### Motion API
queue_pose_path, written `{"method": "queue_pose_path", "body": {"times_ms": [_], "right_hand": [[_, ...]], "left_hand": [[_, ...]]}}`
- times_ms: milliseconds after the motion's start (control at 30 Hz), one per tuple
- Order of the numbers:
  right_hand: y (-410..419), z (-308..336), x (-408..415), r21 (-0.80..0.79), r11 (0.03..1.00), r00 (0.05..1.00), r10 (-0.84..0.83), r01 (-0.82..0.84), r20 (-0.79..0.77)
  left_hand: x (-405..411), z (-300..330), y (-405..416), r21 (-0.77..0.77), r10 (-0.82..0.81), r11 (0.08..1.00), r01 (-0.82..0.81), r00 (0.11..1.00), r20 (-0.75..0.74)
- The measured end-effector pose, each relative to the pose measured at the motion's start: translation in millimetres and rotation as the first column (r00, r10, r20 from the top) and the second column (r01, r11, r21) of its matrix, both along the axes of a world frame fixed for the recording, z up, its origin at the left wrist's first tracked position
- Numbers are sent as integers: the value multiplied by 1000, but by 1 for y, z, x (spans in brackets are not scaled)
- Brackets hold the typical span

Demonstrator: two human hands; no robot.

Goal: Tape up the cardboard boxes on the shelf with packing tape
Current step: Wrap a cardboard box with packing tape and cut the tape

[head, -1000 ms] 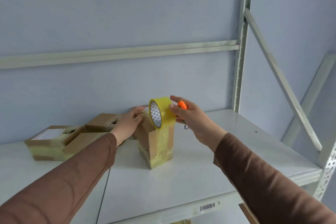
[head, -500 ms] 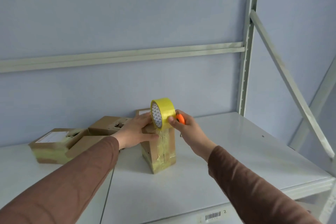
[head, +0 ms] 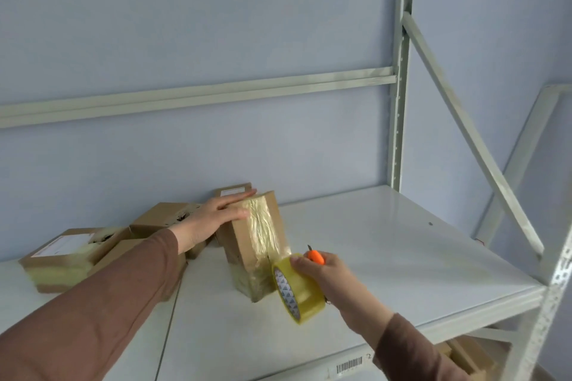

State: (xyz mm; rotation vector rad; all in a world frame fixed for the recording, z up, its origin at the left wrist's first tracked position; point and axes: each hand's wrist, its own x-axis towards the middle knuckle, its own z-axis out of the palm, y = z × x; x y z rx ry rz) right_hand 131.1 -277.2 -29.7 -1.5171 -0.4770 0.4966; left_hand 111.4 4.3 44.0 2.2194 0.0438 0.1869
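A small cardboard box (head: 244, 244) stands upright on the white shelf (head: 387, 244). A fresh strip of clear yellowish tape (head: 263, 229) runs down its front face. My left hand (head: 213, 219) lies flat on the box's top, fingers straight, pressing the tape's upper end. My right hand (head: 322, 269) grips the yellow tape roll (head: 297, 288) low beside the box's front right corner, with the strip still joined to the roll. The same hand also holds a small orange cutter (head: 315, 257).
Several more cardboard boxes lie at the left: a flat one with a white label (head: 62, 257), one behind my left wrist (head: 161, 216), another at the wall (head: 235, 192). The shelf's grey upright (head: 399, 102) and diagonal brace (head: 470, 133) stand at right. More boxes (head: 467, 359) sit below.
My right hand pulled the tape roll from the box's top down its front to shelf level, laying a strip. My left hand flattened onto the box's top.
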Motion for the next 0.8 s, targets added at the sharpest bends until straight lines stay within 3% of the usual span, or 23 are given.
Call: {"method": "queue_pose_path", "body": {"times_ms": [67,167,233,333,400,500,533,667,800], "right_hand": [[0,16,2,42,999,1000,23,-24,10],[3,28,6,129,988,996,81,-84,31],[7,25,5,205,969,990,126,-137,63],[13,12,3,240,954,980,149,-178,134],[14,3,6,277,942,973,145,-192,179],[16,-2,8,258,930,948,197,-261,249],[19,-4,9,252,925,942,221,-285,253],[30,0,11,244,939,955,189,-244,229],[44,18,20,222,964,975,107,-149,192]], "left_hand": [[-1,-3,3,-115,86,989,-92,995,-57],[-5,-11,9,-120,205,970,-212,976,-67],[-12,-14,14,-19,233,973,-232,971,55],[-13,-17,25,206,139,962,-181,970,202],[-10,-12,28,477,71,864,-163,976,204],[-9,-6,30,781,-39,613,-120,983,181],[-9,-7,31,814,-73,577,-72,988,139],[-13,-15,30,809,-93,583,69,995,-18],[-12,-23,20,880,-74,457,127,992,-104]]}}
